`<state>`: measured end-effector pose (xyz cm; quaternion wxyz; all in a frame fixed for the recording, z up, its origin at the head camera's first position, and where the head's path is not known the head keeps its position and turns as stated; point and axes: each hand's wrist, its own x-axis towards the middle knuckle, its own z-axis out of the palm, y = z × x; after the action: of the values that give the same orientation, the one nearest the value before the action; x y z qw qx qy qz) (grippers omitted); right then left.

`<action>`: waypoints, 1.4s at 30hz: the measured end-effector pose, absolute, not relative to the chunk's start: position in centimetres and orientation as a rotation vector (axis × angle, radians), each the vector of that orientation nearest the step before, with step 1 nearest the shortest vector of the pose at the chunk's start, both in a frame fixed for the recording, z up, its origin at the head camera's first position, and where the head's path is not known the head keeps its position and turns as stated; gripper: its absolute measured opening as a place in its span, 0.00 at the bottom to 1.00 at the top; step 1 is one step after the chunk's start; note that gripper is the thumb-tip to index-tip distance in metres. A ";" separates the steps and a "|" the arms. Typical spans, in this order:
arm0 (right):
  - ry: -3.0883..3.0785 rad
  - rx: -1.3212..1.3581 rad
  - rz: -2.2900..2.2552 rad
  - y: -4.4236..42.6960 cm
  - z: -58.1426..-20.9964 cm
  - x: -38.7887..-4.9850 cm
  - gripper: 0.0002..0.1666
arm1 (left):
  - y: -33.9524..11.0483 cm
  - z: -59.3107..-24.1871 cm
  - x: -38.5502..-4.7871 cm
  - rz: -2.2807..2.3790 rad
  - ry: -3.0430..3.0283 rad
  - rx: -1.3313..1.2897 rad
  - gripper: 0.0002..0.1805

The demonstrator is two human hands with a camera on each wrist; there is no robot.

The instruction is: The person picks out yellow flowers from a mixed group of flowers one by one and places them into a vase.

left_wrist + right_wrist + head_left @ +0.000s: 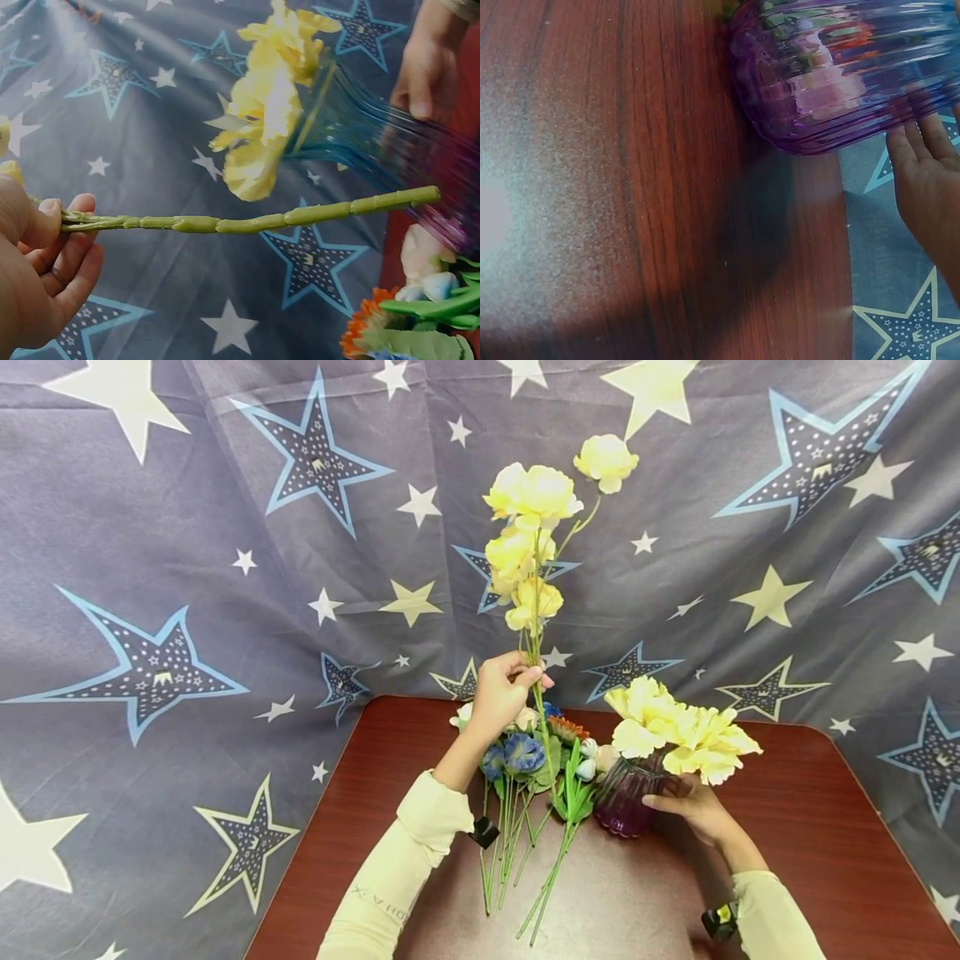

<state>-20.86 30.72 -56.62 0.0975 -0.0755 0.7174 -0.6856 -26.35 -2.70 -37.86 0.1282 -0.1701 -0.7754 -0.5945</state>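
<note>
In the head view my left hand (504, 697) pinches the stem of a tall spray of yellow artificial flowers (546, 497), held upright above the table. The left wrist view shows the lower green stem (259, 223) jutting out past the fingertips, its end free. My right hand (699, 812) holds the side of a ribbed glass vase (626, 797), purple at the base and bluish higher up, with the thumb in front. Large yellow blooms (675, 727) stick out of the vase's mouth. In the right wrist view, fingers (922, 142) lie against the glass.
Left of the vase, blue flowers (523, 752), an orange flower (567, 729) and pale buds (587, 760) lie on the brown table (802, 827). Their green stems (551, 885) point toward the front edge. A grey star-patterned cloth (225, 752) hangs behind.
</note>
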 end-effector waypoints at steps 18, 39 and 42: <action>2.173 -0.163 -1.963 30.8 -56.4 -20.7 0.23 | -1.9 -34.8 -26.5 -1.787 -2.103 -0.552 0.06; 2.185 -0.152 -1.952 30.9 -56.3 -20.8 0.31 | -0.5 -33.2 -26.7 -1.865 -1.989 -0.566 0.05; 2.185 -0.155 -1.952 30.9 -56.3 -20.8 0.29 | -0.3 -33.0 -26.7 -1.868 -1.973 -0.571 0.05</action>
<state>-20.81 30.89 -56.35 0.1034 -0.0524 0.7408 -0.6617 -26.70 -0.31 -33.02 0.1817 -0.2022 -0.6989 -0.6616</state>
